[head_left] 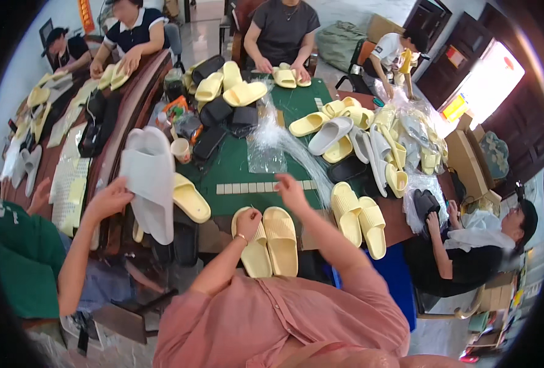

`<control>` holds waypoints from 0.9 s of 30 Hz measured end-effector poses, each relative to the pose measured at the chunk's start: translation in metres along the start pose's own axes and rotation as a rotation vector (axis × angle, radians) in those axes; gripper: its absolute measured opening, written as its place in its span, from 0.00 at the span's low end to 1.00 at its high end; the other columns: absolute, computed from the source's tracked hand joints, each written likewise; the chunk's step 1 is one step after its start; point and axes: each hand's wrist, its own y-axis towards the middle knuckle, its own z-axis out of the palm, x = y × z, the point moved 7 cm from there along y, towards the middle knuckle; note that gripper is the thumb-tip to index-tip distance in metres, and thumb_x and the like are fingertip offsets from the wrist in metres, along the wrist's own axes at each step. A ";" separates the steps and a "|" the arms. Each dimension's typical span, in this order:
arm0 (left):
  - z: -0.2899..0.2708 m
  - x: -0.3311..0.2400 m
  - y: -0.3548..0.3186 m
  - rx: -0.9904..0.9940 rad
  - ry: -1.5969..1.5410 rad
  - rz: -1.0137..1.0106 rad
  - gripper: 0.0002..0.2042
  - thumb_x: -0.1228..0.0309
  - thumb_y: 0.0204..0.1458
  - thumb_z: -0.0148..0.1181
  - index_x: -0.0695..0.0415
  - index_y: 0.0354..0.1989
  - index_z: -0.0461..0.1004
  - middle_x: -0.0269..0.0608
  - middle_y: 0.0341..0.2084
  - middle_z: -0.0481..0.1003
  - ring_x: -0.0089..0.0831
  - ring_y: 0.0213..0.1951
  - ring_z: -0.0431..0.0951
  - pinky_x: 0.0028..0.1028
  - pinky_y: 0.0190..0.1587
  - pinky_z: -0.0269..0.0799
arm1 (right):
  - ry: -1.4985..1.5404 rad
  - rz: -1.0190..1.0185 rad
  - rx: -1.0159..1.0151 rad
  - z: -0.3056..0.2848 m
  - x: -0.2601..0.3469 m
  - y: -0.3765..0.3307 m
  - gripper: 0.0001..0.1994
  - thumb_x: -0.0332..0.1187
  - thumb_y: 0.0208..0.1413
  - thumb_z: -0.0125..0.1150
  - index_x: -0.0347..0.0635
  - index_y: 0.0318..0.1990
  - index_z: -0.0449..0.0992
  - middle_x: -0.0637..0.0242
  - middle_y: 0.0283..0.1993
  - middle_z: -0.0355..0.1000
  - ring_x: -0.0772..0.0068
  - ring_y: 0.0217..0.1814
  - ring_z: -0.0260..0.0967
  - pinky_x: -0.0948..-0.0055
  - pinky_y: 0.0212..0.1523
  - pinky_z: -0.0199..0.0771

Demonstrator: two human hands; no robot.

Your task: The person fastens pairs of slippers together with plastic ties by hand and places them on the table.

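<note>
A pair of pale yellow slippers (pixel 281 242) lies side by side at the near edge of the green table (pixel 235 165). My left hand (pixel 248 219), a thin bracelet on the wrist, curls over the top end of the left slipper. My right hand (pixel 290 187) reaches forward over the table with fingers apart, its tips at the trailing end of a bundle of clear plastic bags (pixel 269 147). A row of small white tiles (pixel 247 187) lies just under that hand.
Another yellow pair (pixel 359 221) lies to the right. A seated person's hand (pixel 109 199) at my left holds grey slippers (pixel 149 178). Black slippers (pixel 223 116), a paper cup (pixel 180 149) and a heap of yellow and grey slippers (pixel 376 141) crowd the table. More people sit around it.
</note>
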 end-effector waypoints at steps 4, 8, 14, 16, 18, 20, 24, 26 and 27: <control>0.004 -0.013 0.001 0.028 0.081 0.028 0.06 0.71 0.47 0.55 0.61 0.26 0.73 0.41 0.20 0.73 0.30 0.24 0.74 0.28 0.29 0.69 | -0.426 -0.450 -0.149 -0.095 0.186 0.062 0.21 0.31 0.52 0.49 0.45 0.56 0.59 0.50 0.31 0.70 0.46 0.33 0.69 0.57 0.32 0.68; 0.006 0.002 0.005 0.016 0.075 -0.039 0.06 0.70 0.47 0.55 0.61 0.27 0.73 0.40 0.20 0.74 0.30 0.25 0.74 0.28 0.30 0.69 | -1.030 -0.831 -0.376 -0.137 0.384 0.086 0.30 0.32 0.51 0.51 0.54 0.62 0.51 0.54 0.24 0.71 0.52 0.24 0.70 0.58 0.23 0.68; 0.004 0.001 0.001 0.023 -0.034 -0.030 0.05 0.73 0.49 0.55 0.62 0.28 0.72 0.32 0.20 0.71 0.20 0.24 0.70 0.21 0.30 0.67 | -1.391 -0.808 -0.506 -0.154 0.549 0.067 0.39 0.25 0.46 0.49 0.50 0.66 0.40 0.53 0.29 0.73 0.53 0.28 0.72 0.58 0.28 0.70; 0.008 0.004 0.003 0.041 -0.021 -0.032 0.06 0.71 0.49 0.55 0.62 0.28 0.73 0.35 0.21 0.72 0.23 0.24 0.71 0.23 0.30 0.68 | -1.409 -0.847 -0.601 -0.168 0.568 0.058 0.38 0.25 0.46 0.48 0.50 0.66 0.40 0.51 0.28 0.73 0.54 0.28 0.71 0.58 0.28 0.70; 0.007 0.018 0.005 0.035 -0.031 -0.023 0.07 0.70 0.49 0.56 0.62 0.29 0.73 0.37 0.21 0.74 0.24 0.24 0.73 0.24 0.30 0.69 | -1.421 -0.805 -0.665 -0.179 0.578 0.059 0.38 0.25 0.46 0.47 0.50 0.66 0.40 0.51 0.29 0.73 0.54 0.29 0.72 0.58 0.29 0.70; 0.009 0.007 0.003 0.044 -0.021 -0.023 0.07 0.71 0.49 0.56 0.62 0.29 0.73 0.37 0.21 0.74 0.24 0.24 0.73 0.24 0.30 0.69 | -1.442 -0.746 -0.732 -0.205 0.577 0.061 0.38 0.25 0.47 0.47 0.50 0.66 0.40 0.51 0.29 0.73 0.54 0.29 0.72 0.58 0.29 0.71; 0.007 0.014 0.003 0.017 -0.036 -0.044 0.06 0.71 0.49 0.56 0.62 0.29 0.73 0.35 0.21 0.73 0.25 0.24 0.73 0.24 0.30 0.69 | -1.452 -0.594 -0.863 -0.255 0.576 0.050 0.38 0.25 0.46 0.46 0.50 0.66 0.39 0.50 0.32 0.74 0.53 0.33 0.73 0.57 0.34 0.71; 0.007 0.014 0.005 0.012 -0.006 -0.030 0.06 0.71 0.49 0.56 0.62 0.29 0.73 0.35 0.21 0.73 0.24 0.24 0.72 0.24 0.30 0.69 | -1.444 -0.511 -0.990 -0.295 0.575 0.045 0.39 0.25 0.45 0.46 0.48 0.66 0.38 0.49 0.34 0.73 0.52 0.36 0.73 0.57 0.36 0.71; 0.008 0.013 0.006 0.014 -0.008 -0.030 0.06 0.71 0.49 0.56 0.62 0.29 0.73 0.35 0.21 0.73 0.24 0.24 0.72 0.24 0.30 0.69 | -1.442 -0.461 -1.056 -0.313 0.574 0.041 0.39 0.25 0.44 0.47 0.46 0.66 0.38 0.48 0.35 0.73 0.51 0.37 0.73 0.56 0.37 0.71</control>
